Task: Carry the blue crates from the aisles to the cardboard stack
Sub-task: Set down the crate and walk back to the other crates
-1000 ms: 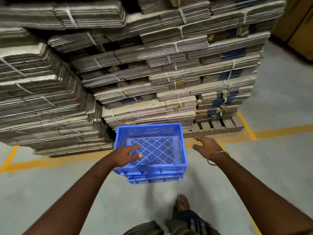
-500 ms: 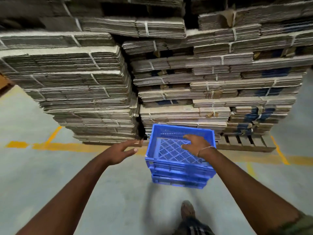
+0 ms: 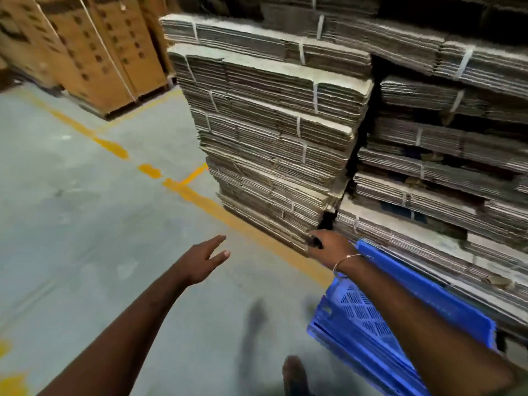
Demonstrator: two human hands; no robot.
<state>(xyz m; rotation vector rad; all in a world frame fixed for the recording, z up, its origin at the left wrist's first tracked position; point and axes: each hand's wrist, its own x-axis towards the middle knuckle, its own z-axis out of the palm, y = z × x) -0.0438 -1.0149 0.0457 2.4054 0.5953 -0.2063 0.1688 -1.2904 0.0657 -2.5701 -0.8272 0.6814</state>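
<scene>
The blue crate (image 3: 368, 312), lattice-bottomed and sitting on another blue crate, is low at the right, on the floor against the foot of the cardboard stack (image 3: 274, 115). My right forearm crosses over it. My right hand (image 3: 333, 247) hovers past the crate's far left corner, in front of the stack's lowest bundles, fingers loosely bent and holding nothing. My left hand (image 3: 204, 260) hangs over the bare floor to the left, fingers straight and spread, well apart from the crate.
Strapped bundles of flat cardboard rise in two tall columns with a dark gap (image 3: 363, 155) between them. Yellow floor lines (image 3: 200, 197) run along the stack's base. Brown cartons (image 3: 94, 52) stand at the far left. My foot (image 3: 295, 372) is near the bottom edge.
The view has swung left. My right hand has come off the crate's rim and the crate now sits lower right by the stack. My left hand stays free.
</scene>
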